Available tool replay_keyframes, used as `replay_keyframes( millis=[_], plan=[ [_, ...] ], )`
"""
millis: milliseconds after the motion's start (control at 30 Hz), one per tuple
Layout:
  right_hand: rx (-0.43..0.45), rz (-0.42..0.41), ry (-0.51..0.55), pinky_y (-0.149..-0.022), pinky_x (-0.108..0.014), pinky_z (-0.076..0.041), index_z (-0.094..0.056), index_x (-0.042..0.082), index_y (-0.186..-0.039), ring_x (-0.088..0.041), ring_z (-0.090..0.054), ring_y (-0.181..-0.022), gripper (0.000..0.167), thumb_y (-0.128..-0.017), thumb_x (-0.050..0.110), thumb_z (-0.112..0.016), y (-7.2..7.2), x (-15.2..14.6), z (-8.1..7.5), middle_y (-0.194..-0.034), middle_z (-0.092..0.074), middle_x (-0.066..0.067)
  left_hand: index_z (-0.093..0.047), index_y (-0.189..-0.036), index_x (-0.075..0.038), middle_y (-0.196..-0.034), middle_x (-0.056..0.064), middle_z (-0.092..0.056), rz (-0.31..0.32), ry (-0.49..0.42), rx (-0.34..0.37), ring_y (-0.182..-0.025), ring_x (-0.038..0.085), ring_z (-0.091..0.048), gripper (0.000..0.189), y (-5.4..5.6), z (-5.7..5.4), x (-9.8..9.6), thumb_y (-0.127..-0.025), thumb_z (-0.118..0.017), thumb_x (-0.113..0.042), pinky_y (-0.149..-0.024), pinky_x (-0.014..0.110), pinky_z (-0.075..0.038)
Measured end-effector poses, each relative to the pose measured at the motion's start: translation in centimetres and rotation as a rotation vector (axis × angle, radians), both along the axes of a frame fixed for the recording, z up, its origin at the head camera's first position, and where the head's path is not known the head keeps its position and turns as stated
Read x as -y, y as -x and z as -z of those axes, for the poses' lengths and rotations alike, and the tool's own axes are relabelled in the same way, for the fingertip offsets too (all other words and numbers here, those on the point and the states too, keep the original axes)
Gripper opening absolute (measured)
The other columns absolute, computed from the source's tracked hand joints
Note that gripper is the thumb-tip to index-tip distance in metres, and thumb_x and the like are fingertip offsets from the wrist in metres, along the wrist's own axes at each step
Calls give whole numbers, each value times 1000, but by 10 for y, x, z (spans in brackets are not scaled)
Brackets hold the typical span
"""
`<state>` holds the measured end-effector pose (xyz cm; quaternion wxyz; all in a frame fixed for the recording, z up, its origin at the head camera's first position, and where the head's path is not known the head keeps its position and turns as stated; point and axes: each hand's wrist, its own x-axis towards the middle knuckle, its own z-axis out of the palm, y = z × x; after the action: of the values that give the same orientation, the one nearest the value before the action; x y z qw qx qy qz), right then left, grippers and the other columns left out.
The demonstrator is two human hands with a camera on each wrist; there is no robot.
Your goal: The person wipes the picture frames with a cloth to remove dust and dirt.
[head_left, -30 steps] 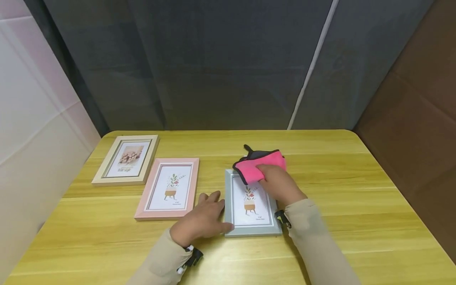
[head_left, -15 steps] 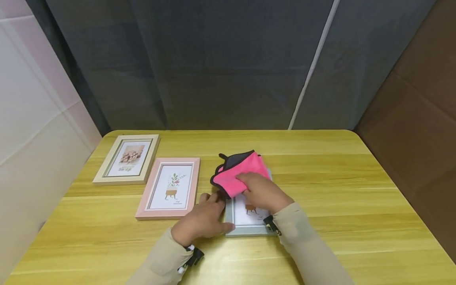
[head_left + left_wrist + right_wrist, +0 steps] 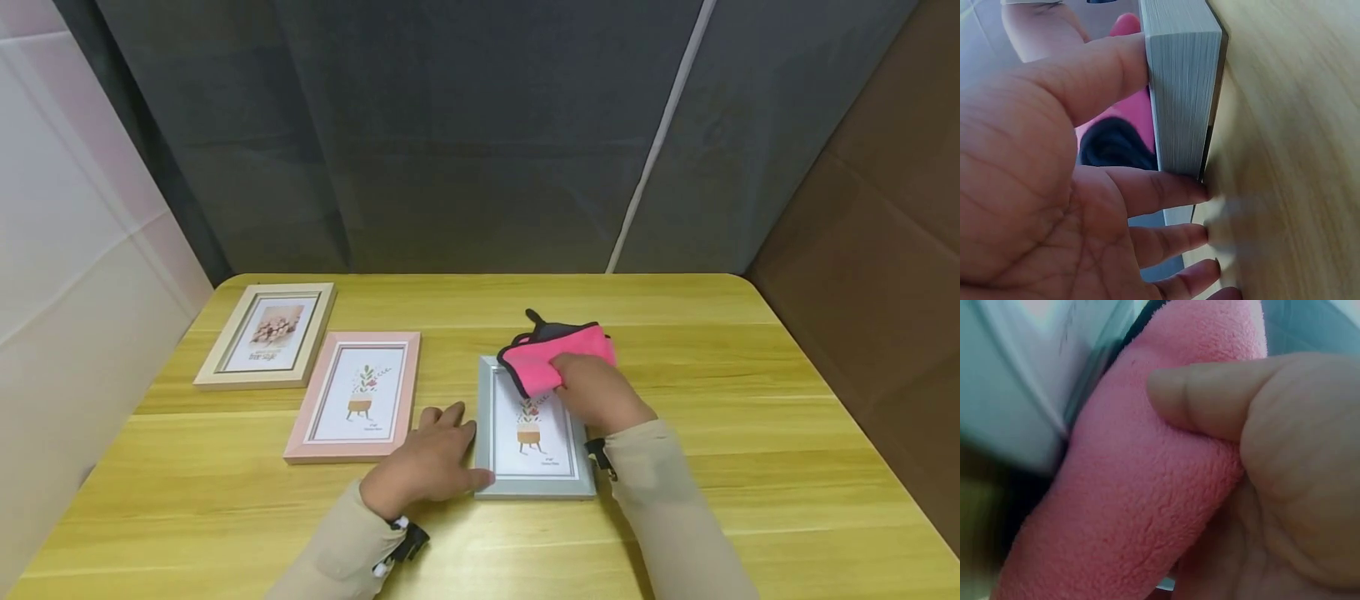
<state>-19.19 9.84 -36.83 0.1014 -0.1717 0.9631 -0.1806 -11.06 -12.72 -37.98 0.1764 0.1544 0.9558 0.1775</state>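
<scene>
In the head view a grey-blue photo frame (image 3: 537, 487) lies face up on the table, showing a potted-plant picture. My right hand (image 3: 602, 393) grips a folded pink cloth (image 3: 543, 365) with black edging and a dark underside, over the frame's upper part. The right wrist view shows the thumb (image 3: 1200, 397) pressed on the fluffy pink side; the other fingers are mostly hidden. At the frame's lower left my left hand (image 3: 420, 467) rests with fingers fairly straight. In the left wrist view its thumb (image 3: 1107, 72) touches the frame's face edge and the index finger (image 3: 1160, 190) lies against its side wall.
Left of the left hand lies a pink photo frame (image 3: 296, 446) with a similar plant picture. Beyond it, at the table's (image 3: 750, 467) far left, is a cream photo frame (image 3: 251, 381). Dark cloth (image 3: 480, 142) hangs behind the table.
My right hand slid the cloth left and down across the grey-blue frame, then back to the upper right, uncovering the plant picture again. The left hand stayed in place.
</scene>
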Motion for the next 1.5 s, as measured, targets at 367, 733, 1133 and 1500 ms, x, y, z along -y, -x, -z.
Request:
replay_keyframes(
  millis=[367,733,1133,1500],
  plan=[
    [-16,-269,98,-109,-43,-39,-55,6,-140,-27,-54,-125,46,-94,3,-59,-14,36,1,-135,-60,-10,-46,-145,4,-151,26,-36,-6,-38,-50,-130,46,-32,85,1,5,-1,-84,-74,-48,-101,57,-39],
    [-32,-13,-3,-94,-46,-49,-65,3,-118,-26,-59,-96,24,-97,5,-55,-3,-5,-5,-112,-67,-10,-51,-140,7,-155,26,-31,-28,-22,-7,-134,46,-31,81,-1,4,-3,-85,-73,-48,-106,61,-34],
    [-69,-100,-17,-109,-46,-38,-57,1,-137,-33,-52,-128,40,-98,7,-56,-6,21,7,-136,-59,-15,-51,-141,6,-155,26,-31,-28,-24,3,-134,45,-31,80,-1,1,-2,-86,-72,-49,-106,60,-34],
    [57,-220,138,-101,-39,-44,-56,7,-139,-22,-56,-110,44,-96,3,-55,-17,35,-1,-127,-62,-5,-46,-145,5,-153,23,-35,-1,-30,-44,-131,47,-32,84,0,3,-2,-85,-73,-47,-101,61,-38]
  ],
)
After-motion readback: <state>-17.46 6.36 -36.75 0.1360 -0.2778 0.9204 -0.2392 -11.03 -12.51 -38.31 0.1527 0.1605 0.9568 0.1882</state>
